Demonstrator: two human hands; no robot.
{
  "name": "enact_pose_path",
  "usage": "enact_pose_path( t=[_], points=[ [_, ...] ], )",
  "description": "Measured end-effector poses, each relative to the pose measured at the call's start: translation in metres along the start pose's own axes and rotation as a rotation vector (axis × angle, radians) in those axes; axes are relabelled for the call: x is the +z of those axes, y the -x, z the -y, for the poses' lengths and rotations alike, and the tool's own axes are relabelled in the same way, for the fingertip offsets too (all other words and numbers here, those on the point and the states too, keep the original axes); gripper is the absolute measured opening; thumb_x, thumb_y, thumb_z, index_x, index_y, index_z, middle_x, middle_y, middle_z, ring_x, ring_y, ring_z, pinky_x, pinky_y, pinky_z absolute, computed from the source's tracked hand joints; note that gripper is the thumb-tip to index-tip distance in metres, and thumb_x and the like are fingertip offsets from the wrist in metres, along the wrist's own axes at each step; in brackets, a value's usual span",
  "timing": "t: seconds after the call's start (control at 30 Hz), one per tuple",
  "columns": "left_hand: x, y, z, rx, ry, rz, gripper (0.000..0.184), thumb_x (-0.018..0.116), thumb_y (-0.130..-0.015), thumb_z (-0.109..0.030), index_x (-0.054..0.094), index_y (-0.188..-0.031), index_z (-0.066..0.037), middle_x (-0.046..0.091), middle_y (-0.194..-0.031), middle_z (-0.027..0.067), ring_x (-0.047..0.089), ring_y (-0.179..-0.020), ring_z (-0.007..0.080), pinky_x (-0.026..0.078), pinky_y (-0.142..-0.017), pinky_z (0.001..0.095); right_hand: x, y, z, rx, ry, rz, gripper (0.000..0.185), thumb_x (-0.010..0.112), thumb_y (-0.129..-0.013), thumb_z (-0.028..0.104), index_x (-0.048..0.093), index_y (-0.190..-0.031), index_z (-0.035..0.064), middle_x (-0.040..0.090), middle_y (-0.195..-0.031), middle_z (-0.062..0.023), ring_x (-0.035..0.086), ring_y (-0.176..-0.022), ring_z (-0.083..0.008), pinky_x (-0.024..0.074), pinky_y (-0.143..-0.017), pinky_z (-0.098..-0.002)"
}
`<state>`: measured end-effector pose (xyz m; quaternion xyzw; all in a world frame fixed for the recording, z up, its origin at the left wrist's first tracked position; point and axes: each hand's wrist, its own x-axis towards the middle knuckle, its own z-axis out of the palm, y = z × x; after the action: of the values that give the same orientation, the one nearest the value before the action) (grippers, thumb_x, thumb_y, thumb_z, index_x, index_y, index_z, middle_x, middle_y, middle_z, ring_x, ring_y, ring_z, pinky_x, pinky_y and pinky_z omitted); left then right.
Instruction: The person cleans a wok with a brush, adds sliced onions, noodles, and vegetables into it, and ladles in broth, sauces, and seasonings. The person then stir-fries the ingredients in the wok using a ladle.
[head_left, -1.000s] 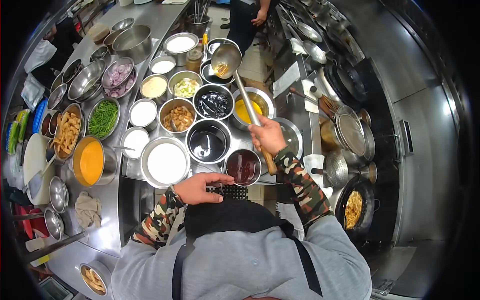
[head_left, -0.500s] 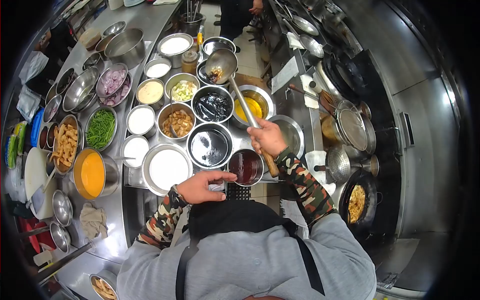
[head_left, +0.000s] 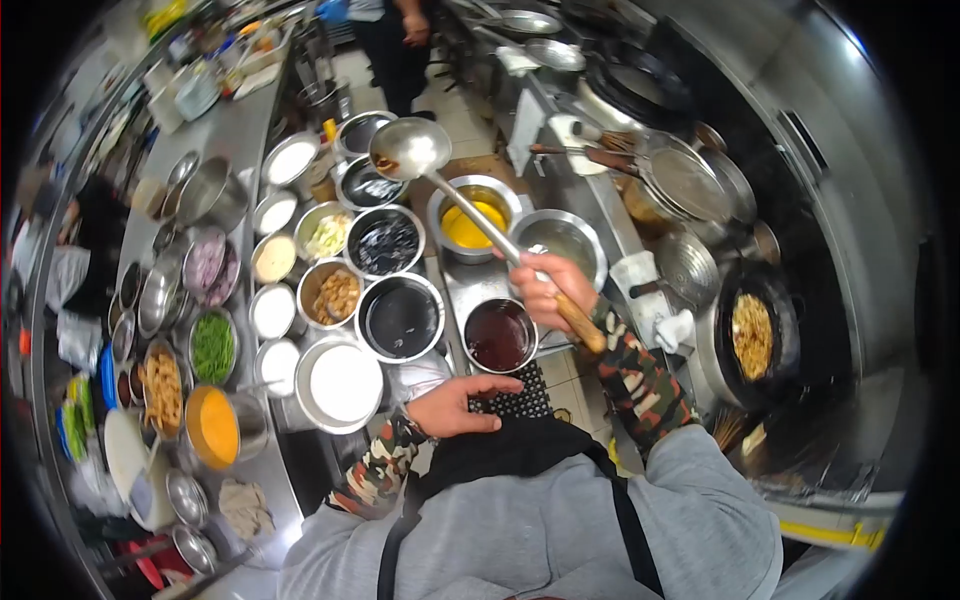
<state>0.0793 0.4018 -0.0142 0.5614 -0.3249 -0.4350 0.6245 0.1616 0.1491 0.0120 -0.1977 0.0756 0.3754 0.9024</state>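
My right hand (head_left: 556,290) is closed round the handle of a long metal ladle (head_left: 411,149), whose bowl hangs above the dark pots with a little brown matter in it. Under the ladle's shaft is a pot of yellow liquid (head_left: 470,222). My left hand (head_left: 462,405) has its fingers stretched out and holds nothing. It hovers just below a pot of dark red sauce (head_left: 499,336). To its left stand a pot of white contents (head_left: 344,384) and a pot of black liquid (head_left: 402,318).
A wok (head_left: 753,334) with fried food sits on the right, near a perforated skimmer (head_left: 685,268) and round strainers (head_left: 690,178). Bowls of green vegetable (head_left: 211,346) and orange sauce (head_left: 214,428) stand at the left. Another person (head_left: 388,50) stands at the back.
The view has turned rightward, bringing more of the wok side in, and the counter pots appear farther left. The ladle stays in my right hand; my left hand stays spread near the red sauce.
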Motion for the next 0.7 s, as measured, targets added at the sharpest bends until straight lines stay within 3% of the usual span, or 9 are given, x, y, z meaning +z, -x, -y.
enact_pose_path(
  t=[0.13,0.17,0.2,0.27,0.3,0.37,0.47,0.6,0.7],
  points=[
    [0.015,-0.039,0.013,0.014,-0.220,0.102,0.059,0.070,-0.082,-0.016,0.047,-0.135,-0.004,0.055,-0.132,0.0103,0.050,-0.123,0.0207,0.036,-0.106,0.0330,-0.007,0.149,-0.015,-0.150,-0.144,0.066,0.055,0.040,-0.098,0.019,0.019,-0.148,0.0087,0.045,-0.078,-0.0004,0.040,-0.042,-0.0054,0.0371,-0.032,-0.0243],
    [0.021,-0.047,0.009,-0.052,-0.230,0.107,0.061,0.072,-0.080,-0.017,0.049,-0.134,-0.003,0.056,-0.131,0.0128,0.050,-0.123,0.0226,0.036,-0.106,0.0325,0.002,0.192,-0.022,-0.241,-0.136,-0.008,0.052,0.041,-0.098,0.021,0.025,-0.146,0.0088,0.045,-0.075,-0.0003,0.039,-0.041,-0.0055,0.0366,-0.032,-0.0233],
    [0.024,-0.056,0.019,-0.059,-0.313,0.148,0.060,0.071,-0.079,-0.009,0.049,-0.135,-0.004,0.054,-0.134,0.0093,0.048,-0.126,0.0186,0.036,-0.106,0.0323,0.012,0.236,-0.030,-0.335,-0.131,-0.086,0.048,0.042,-0.098,0.022,0.030,-0.143,0.0090,0.045,-0.073,-0.0003,0.039,-0.039,-0.0055,0.0361,-0.032,-0.0222],
    [0.039,-0.078,0.030,-0.120,-0.237,0.200,0.059,0.070,-0.080,-0.004,0.047,-0.135,-0.001,0.052,-0.136,0.0108,0.046,-0.128,0.0195,0.035,-0.108,0.0326,0.004,0.324,-0.045,-0.556,-0.112,-0.156,0.051,0.043,-0.097,0.021,0.028,-0.144,0.0053,0.048,-0.076,-0.0028,0.040,-0.040,-0.0063,0.0362,-0.033,-0.0212],
    [0.046,-0.088,0.039,-0.156,-0.188,0.225,0.059,0.069,-0.080,-0.003,0.047,-0.135,0.000,0.052,-0.136,0.0109,0.046,-0.128,0.0196,0.034,-0.108,0.0325,0.000,0.365,-0.052,-0.660,-0.083,-0.284,0.051,0.043,-0.097,0.020,0.028,-0.144,0.0060,0.050,-0.077,-0.0043,0.040,-0.040,-0.0072,0.0358,-0.033,-0.0212],
    [0.074,-0.121,0.046,-0.208,-0.110,0.243,0.058,0.070,-0.079,-0.006,0.049,-0.133,-0.001,0.053,-0.134,0.0109,0.047,-0.126,0.0202,0.035,-0.107,0.0322,-0.012,0.433,-0.053,-0.793,0.262,-0.781,0.047,0.050,-0.094,0.014,0.039,-0.139,0.0066,0.052,-0.070,-0.0033,0.042,-0.040,-0.0077,0.0355,-0.034,-0.0218],
    [0.124,-0.170,0.039,-0.220,-0.105,0.262,0.057,0.071,-0.079,-0.009,0.051,-0.131,-0.001,0.055,-0.132,0.0107,0.049,-0.124,0.0202,0.035,-0.106,0.0315,-0.046,0.486,-0.041,-0.705,0.787,-1.530,0.046,0.060,-0.088,0.008,0.049,-0.133,0.0062,0.049,-0.061,0.0004,0.044,-0.040,-0.0081,0.0338,-0.034,-0.0233],
    [0.198,-0.229,0.028,-0.172,-0.103,0.348,0.055,0.070,-0.080,-0.008,0.051,-0.131,0.000,0.055,-0.132,0.0103,0.050,-0.122,0.0193,0.036,-0.105,0.0306,-0.128,0.574,-0.014,-0.685,0.598,-1.523,0.045,0.060,-0.086,0.007,0.051,-0.130,0.0052,0.048,-0.059,0.0010,0.045,-0.041,-0.0089,0.0350,-0.036,-0.0258],
    [0.230,-0.257,0.032,-0.128,-0.135,0.436,0.054,0.068,-0.081,-0.006,0.051,-0.132,-0.001,0.055,-0.131,0.0093,0.051,-0.120,0.0185,0.037,-0.104,0.0301,-0.262,0.600,-0.013,-0.822,1.056,-1.728,0.027,0.059,-0.087,0.008,0.058,-0.113,0.0012,0.048,-0.056,-0.0004,0.045,-0.040,-0.0117,0.0363,-0.035,-0.0293]
  ],
)
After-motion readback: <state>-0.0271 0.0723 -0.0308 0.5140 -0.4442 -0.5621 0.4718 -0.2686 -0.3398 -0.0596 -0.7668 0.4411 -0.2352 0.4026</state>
